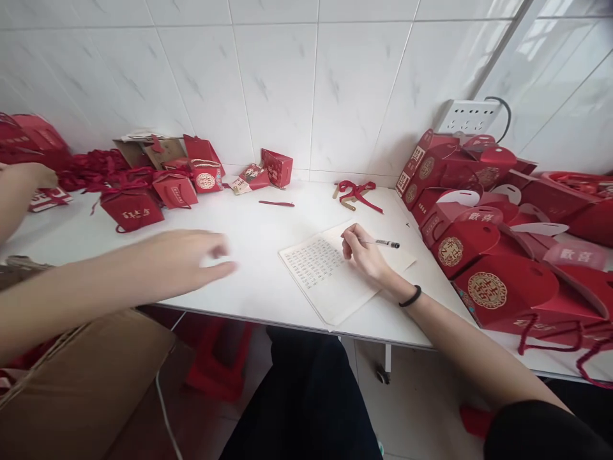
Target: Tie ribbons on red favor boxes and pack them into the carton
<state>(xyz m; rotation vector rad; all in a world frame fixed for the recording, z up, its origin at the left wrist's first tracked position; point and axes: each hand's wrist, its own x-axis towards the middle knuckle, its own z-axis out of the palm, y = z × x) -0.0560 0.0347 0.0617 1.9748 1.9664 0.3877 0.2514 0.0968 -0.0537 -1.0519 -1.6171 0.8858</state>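
Observation:
In the head view my right hand grips a pen with a dark cap end. It rests on a pad of paper with rows of small handwritten characters on its left part. The pen's tip is hidden behind my fingers. Left of the paper, my left hand hovers over the white table, blurred by motion. Its thumb stands apart from the fingers, and nothing shows between them.
Red gift boxes crowd the right side; smaller red boxes stand at back left. Red ribbon lies near the wall, below a power strip. Another person's arm enters at far left. A cardboard box sits below the edge.

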